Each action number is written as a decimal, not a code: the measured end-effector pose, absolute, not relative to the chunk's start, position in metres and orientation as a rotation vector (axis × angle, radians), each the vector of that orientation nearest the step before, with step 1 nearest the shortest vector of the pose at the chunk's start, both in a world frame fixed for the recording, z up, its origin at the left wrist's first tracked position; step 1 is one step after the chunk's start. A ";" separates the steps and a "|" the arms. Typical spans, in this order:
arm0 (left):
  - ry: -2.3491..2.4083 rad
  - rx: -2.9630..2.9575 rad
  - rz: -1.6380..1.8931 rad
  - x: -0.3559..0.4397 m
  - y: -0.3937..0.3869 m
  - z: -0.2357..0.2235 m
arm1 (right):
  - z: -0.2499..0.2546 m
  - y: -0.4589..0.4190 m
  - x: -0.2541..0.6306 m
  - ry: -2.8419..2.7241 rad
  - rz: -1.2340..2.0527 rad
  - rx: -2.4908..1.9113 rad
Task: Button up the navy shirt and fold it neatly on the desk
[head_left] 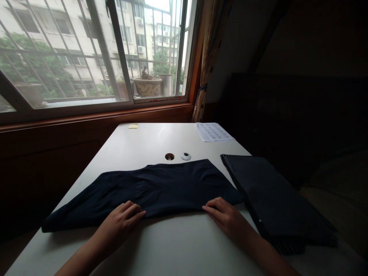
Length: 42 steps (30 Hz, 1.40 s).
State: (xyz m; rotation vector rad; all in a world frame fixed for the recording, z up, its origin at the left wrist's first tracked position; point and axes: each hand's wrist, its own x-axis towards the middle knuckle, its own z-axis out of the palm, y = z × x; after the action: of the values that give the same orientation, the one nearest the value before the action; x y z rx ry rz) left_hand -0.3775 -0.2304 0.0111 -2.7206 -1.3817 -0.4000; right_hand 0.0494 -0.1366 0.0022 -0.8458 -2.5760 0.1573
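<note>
Gray daylight comes through a barred window (152, 50) beyond a white table (158, 142), with a patterned curtain (204, 61) at its right side and a dark room farther right. On the table, a dark navy cloth (172, 186) lies spread just ahead of the fingers, its near edge directly at the fingertips of both hands.

The left hand (122, 216) has its fingers bent and drawn together, tips at that near edge left of its middle. The right hand (227, 216) mirrors it farther right, fingers curled and thumb low against the same edge. Whether either hand pinches the fabric or only presses it, I cannot tell.

Left of the left fingers, the cloth runs out in a tapering end to the table's left side. Right of the right fingers, its shorter end comes up to a dark flat pile (273, 195); whether they overlap is hard to see. The far edge of the cloth, uneven and sloping down at both ends, lies ahead of the fingers. Past it come a round hole (169, 156) and a white ring (185, 156), then a yellow note (133, 126) far left and printed sheets (214, 131) far right.

White tabletop shows between the hands, on the wearer's side of the cloth, giving the fingers room toward the body.
</note>
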 end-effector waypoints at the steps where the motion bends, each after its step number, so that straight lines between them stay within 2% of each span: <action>1: -1.361 -2.714 -0.384 -0.380 -0.232 0.010 | 0.001 -0.136 0.055 -2.578 0.145 -0.849; 6: -1.363 -2.675 -0.292 -0.395 -0.240 0.005 | -0.006 -0.134 0.084 -2.556 0.115 -0.925; 10: -1.372 -2.661 -0.362 -0.405 -0.248 0.004 | -0.014 -0.137 0.100 -2.500 0.062 -1.017; 22: -1.329 -2.518 -0.352 -0.408 -0.268 0.002 | -0.022 -0.151 0.106 -2.433 -0.123 -1.207; 29: -1.373 -2.629 -0.299 -0.359 -0.249 0.004 | -0.006 -0.149 0.085 -2.485 -0.163 -1.171; 37: -1.309 -2.843 -0.332 -0.282 -0.218 0.013 | 0.009 -0.155 0.011 -2.625 -0.004 -0.870; 42: -1.219 -2.897 -0.325 -0.264 -0.212 0.010 | 0.007 -0.165 -0.018 -2.638 0.067 -0.729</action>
State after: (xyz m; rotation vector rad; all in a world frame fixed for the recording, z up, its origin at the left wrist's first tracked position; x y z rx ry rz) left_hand -0.2639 -0.2115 0.0100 -2.8967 -1.2187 -0.3246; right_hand -0.0178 -0.1652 0.0075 -0.7290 -2.6379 0.0669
